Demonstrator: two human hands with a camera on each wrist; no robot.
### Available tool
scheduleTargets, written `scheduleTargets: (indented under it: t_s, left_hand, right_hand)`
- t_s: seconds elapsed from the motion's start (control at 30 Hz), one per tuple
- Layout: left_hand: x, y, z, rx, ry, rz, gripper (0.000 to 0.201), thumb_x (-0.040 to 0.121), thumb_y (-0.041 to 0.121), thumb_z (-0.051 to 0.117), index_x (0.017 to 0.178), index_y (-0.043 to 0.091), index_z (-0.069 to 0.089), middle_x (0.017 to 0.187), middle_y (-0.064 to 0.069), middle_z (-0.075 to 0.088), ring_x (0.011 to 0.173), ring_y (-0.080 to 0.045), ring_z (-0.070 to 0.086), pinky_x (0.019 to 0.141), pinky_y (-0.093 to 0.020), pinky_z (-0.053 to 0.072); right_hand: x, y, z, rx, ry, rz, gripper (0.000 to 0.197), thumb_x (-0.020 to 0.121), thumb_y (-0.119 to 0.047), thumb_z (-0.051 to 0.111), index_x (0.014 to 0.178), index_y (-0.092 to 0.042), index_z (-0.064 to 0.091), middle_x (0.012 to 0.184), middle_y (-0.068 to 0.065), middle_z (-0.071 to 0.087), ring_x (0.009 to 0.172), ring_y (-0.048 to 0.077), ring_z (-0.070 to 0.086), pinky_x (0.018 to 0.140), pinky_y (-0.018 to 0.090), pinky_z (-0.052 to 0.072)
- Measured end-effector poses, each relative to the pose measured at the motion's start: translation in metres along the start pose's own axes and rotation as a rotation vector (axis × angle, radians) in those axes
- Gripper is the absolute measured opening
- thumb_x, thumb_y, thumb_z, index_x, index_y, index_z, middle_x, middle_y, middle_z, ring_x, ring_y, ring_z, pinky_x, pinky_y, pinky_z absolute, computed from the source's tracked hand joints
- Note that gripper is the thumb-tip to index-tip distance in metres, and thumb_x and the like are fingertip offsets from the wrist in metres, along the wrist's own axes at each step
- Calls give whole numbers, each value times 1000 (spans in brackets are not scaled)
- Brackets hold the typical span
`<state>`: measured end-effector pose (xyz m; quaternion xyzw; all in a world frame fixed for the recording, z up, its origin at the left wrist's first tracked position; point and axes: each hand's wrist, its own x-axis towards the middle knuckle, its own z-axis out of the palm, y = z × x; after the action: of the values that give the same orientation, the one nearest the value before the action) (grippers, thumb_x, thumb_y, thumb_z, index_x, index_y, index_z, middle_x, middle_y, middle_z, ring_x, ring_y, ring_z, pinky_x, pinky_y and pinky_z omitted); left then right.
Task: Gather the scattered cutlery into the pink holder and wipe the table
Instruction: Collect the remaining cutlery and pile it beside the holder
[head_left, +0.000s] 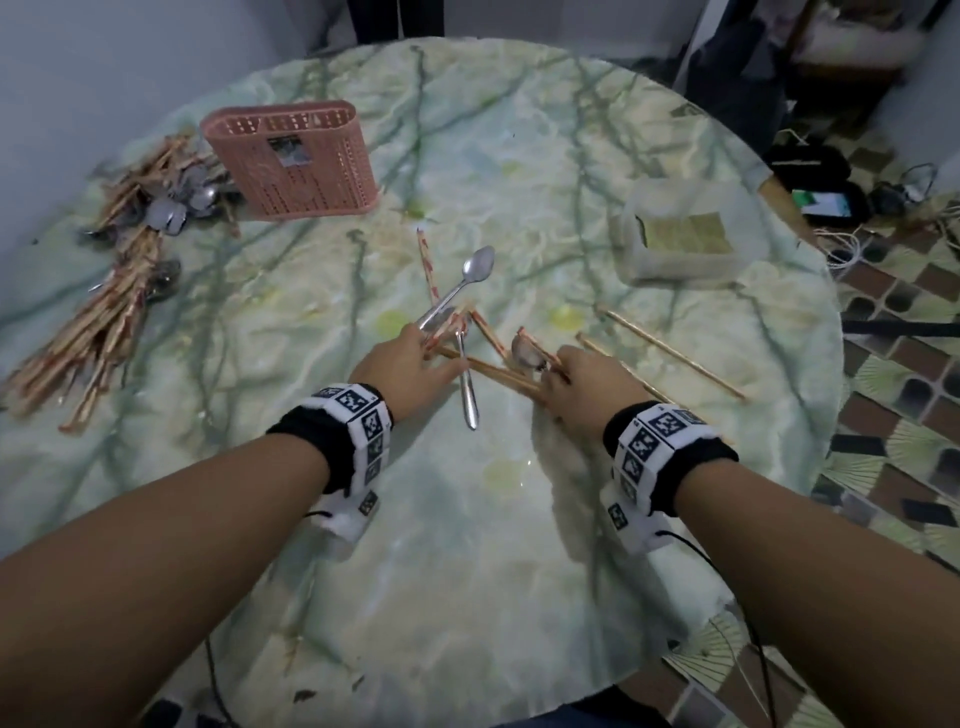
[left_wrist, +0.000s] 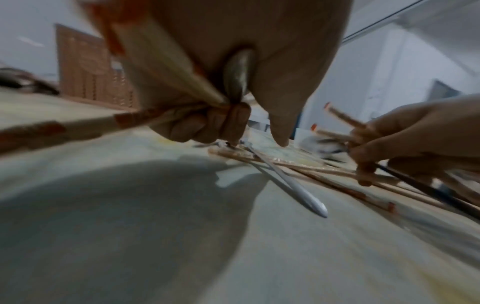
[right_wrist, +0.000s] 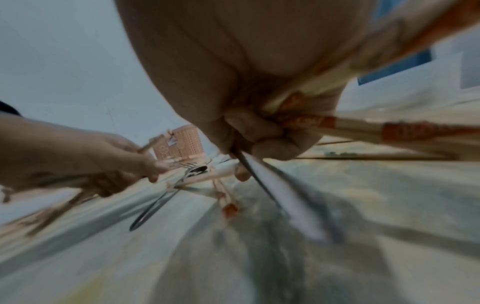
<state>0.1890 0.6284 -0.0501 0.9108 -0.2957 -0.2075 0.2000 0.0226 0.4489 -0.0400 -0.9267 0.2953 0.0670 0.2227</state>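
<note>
Two hands at mid-table, both working the same small scatter of cutlery. Left hand (head_left: 402, 364) has fingers curled round a spoon (head_left: 470, 278) plus a few red-banded chopsticks; spoon bowl points away from the person, raised off the surface. Left wrist view confirms it: spoon handle and chopsticks bunched in the curled fingers (left_wrist: 207, 125).

Right hand (head_left: 584, 387) grips a second spoon (head_left: 525, 352) and some chopsticks, fingers closed round them; right wrist view shows the metal handle and banded sticks running out of the fist (right_wrist: 262, 135).

Between the hands a third spoon (head_left: 466, 382) lies flat on the table, handle toward the person, crossing over several loose chopsticks (head_left: 493, 371). Just right of the right hand, two more chopsticks (head_left: 670, 353) lie apart on the surface.

Pink holder (head_left: 298, 158) lies on its side at the far left of the round marble-patterned table (head_left: 467, 545), well apart from both hands. Just left of it and trailing toward the near edge, a big heap of chopsticks and spoons (head_left: 119, 270) on the tabletop, not inside the holder.

Far right: a translucent plastic container (head_left: 680, 241) with something tan and flat inside; contents unclear. Patterned floor tiles (head_left: 904, 374) beyond the table edge. Both wrist views blurred.
</note>
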Motion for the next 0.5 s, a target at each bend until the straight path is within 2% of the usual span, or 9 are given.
scheduleTargets:
  t_s: [0.07, 0.13, 0.2, 0.23, 0.33, 0.4, 0.43, 0.5]
  left_hand:
    - [4, 12, 12, 3, 22, -65, 36, 84, 61, 61, 96, 27, 59, 83, 5, 64, 74, -19, 61, 64, -30, 46]
    - [6, 21, 18, -2, 25, -114, 27, 90, 45, 60, 83, 20, 65, 75, -1, 64, 73, -24, 63, 60, -29, 45]
    - [6, 25, 21, -7, 17, -148, 23, 93, 32, 58, 77, 16, 64, 73, -4, 62, 76, -30, 62, 63, -31, 44]
    - [4, 27, 21, -14, 22, -161, 23, 93, 31, 57, 76, 16, 63, 72, -5, 62, 76, -30, 62, 64, -32, 45]
    - [0, 31, 21, -23, 31, -201, 34, 93, 47, 56, 78, 17, 62, 76, -5, 64, 75, -25, 62, 64, -33, 46]
    - [2, 34, 22, 11, 13, -213, 44, 89, 62, 61, 80, 20, 63, 77, -3, 64, 75, -22, 61, 65, -33, 44]
    - [5, 37, 24, 38, 0, -217, 46, 86, 64, 64, 80, 19, 64, 76, -3, 65, 76, -22, 62, 66, -33, 46]
    - [8, 45, 30, 51, -14, -224, 36, 87, 50, 69, 82, 15, 67, 78, -5, 67, 80, -27, 65, 69, -33, 48]
  right_hand:
    - [1, 7, -8, 77, 38, -23, 19, 103, -31, 43, 99, -14, 52, 85, 6, 63, 79, 31, 60, 69, 38, 48]
    - [4, 19, -20, 129, 111, -31, 20, 103, -31, 44, 107, -13, 52, 89, 9, 66, 82, 33, 61, 73, 42, 50]
    - [8, 38, -32, 148, 186, -13, 19, 102, -34, 46, 102, -15, 49, 78, 3, 59, 74, 31, 56, 66, 39, 45]
    - [10, 49, -37, 118, 190, -7, 20, 101, -36, 46, 100, -16, 48, 74, 0, 55, 71, 29, 54, 63, 37, 42]
    - [14, 82, -43, -112, 17, -1, 27, 99, -39, 53, 110, -15, 49, 88, 2, 60, 83, 33, 62, 67, 36, 45]
    - [14, 94, -39, -165, -97, -3, 28, 99, -38, 58, 111, -14, 50, 95, 4, 60, 92, 32, 63, 70, 34, 44]
    - [15, 97, -37, -157, -115, -14, 24, 99, -36, 57, 109, -15, 51, 97, 7, 61, 95, 33, 63, 71, 33, 42]
    - [17, 99, -32, -146, -105, -53, 19, 101, -33, 52, 105, -14, 54, 105, 12, 67, 96, 34, 64, 72, 33, 41]
